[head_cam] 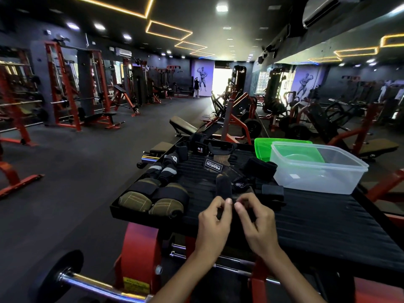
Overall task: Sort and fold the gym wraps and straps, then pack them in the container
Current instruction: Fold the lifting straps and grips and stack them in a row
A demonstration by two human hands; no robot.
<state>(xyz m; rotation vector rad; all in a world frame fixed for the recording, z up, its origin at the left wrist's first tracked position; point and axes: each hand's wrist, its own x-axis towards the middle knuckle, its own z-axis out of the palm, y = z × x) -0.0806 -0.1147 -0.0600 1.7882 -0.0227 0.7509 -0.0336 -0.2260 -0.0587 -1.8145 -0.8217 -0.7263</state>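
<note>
Both hands' (215,217) grip hides most of a dark strap (223,184).

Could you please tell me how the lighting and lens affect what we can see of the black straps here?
Head view: wide-angle distortion bends the room edges; the doorway is blown out; the dim black platform swallows the black strap held by the left hand and right hand.

Both forearms reach forward and converge, the left hand (215,217) and right hand (255,217) close together, fingers curled and thumbs meeting forefingers in a pinch on a black strap (223,185) between them.
</note>
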